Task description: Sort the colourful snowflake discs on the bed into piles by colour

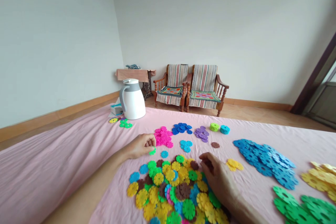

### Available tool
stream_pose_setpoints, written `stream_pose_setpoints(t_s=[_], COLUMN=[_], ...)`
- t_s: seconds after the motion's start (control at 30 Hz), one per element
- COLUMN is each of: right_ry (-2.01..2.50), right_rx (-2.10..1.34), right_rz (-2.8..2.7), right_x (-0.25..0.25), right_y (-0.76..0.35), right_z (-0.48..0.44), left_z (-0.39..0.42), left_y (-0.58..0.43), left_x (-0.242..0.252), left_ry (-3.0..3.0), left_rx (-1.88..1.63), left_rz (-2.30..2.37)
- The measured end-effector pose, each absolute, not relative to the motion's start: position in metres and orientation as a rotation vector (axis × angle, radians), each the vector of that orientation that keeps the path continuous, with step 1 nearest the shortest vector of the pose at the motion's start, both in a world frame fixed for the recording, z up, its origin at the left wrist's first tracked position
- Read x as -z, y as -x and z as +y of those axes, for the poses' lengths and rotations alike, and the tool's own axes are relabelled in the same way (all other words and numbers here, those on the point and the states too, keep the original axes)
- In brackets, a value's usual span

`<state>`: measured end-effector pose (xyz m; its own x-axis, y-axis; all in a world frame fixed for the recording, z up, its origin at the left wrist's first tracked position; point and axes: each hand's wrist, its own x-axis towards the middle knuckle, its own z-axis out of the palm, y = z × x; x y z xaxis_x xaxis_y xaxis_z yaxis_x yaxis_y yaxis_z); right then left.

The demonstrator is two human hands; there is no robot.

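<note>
My left hand [141,145] is closed, its fingertips pinching a green flower-shaped disc [152,151] just above the pink cloth. Beyond its fingers lies a cluster of pink discs [163,137]. A single blue disc [164,154] rests to the right of the green one. My right hand [219,178] hovers at the right edge of a mixed pile of discs [159,179], yellow, green, brown and blue. Its fingers are loosely curled with a gap at the thumb, close to a brown disc [194,165]; nothing shows between them.
Sorted around the pile are dark blue discs [181,128], purple discs [202,134], light blue discs [186,145] and small yellow discs [234,165]. Larger blue discs [265,159] spread at right. A white jug [134,101] stands at the back left of the pink cloth [86,147].
</note>
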<state>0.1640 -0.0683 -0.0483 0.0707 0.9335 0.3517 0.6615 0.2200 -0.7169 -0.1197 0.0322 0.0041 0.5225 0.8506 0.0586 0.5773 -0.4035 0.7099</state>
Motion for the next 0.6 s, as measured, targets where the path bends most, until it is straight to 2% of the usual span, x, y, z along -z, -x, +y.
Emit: stream_pose_setpoints(t_s=[0.4,0.6], right_ry=[1.54,1.524], right_rx=[-0.439,-0.418], right_rz=[-1.671,-1.641], right_x=[0.057,0.059], right_y=[-0.167,-0.165], right_z=[-0.067,-0.069], left_z=[0.041,0.024], left_y=[0.143,0.155], left_x=[0.01,0.024], left_ry=[-2.181,-2.365], left_rx=[-0.706,-1.172], left_rz=[1.305,1.453])
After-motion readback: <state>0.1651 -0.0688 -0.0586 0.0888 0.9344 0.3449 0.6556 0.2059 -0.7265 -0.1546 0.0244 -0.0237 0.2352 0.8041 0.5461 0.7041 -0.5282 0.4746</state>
